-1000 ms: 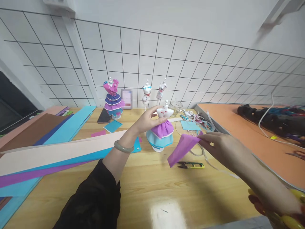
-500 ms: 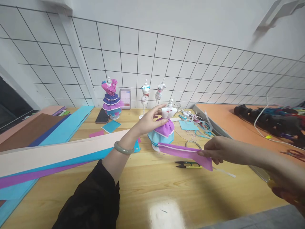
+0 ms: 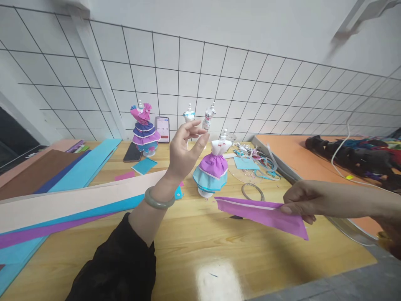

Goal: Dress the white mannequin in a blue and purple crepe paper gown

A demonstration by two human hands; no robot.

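A small white dress form (image 3: 221, 146) stands upright on the table, wearing a purple layer (image 3: 213, 166) over a light blue skirt (image 3: 210, 179). Just left of it, my left hand (image 3: 187, 146) is raised with its fingers curved and apart, touching nothing. To the right, my right hand (image 3: 300, 202) pinches a purple strip (image 3: 263, 215) with a white line along its upper edge. The strip reaches left to just below the skirt and largely hides a pair of snips, of which a dark tip (image 3: 236, 217) shows.
Long paper-like strips (image 3: 78, 193) cover the table's left side. Behind stand a dressed form (image 3: 144, 129), a phone (image 3: 162, 128) and another white form (image 3: 208, 115). A metal ring (image 3: 253, 192), a light blue square (image 3: 246, 163) and ribbon scraps (image 3: 269, 169) lie right of the dressed form.
My left hand has let go of the dress form and moved up and left. My right hand has moved right and slightly down with the purple strip, away from the skirt.
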